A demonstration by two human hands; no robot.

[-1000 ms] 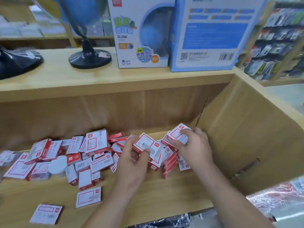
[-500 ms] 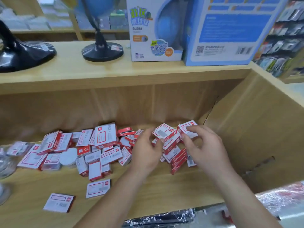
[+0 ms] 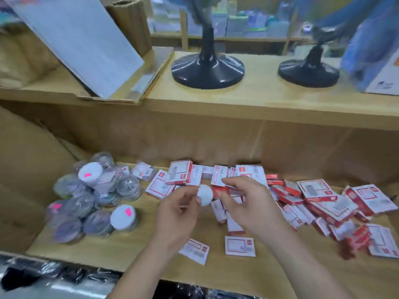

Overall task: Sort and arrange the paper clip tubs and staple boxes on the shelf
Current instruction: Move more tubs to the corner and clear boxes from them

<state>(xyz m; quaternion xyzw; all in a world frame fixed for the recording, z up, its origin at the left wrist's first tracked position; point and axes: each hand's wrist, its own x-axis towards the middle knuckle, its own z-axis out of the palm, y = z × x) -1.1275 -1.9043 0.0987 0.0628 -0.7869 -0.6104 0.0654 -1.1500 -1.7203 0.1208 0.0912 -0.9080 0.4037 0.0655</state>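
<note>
We pinch a white-lidded tub (image 3: 205,194) between left hand (image 3: 177,214) and right hand (image 3: 244,203), probably both gripping; the tub pile (image 3: 92,195) lies left of the left hand, nearer it

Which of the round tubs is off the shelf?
The white-topped tub held between both hands; the others sit piled at the shelf's left end.

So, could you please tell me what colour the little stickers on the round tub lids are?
Bright pink, on the white lids of the round clear plastic tubs, seen in the head view.
</note>
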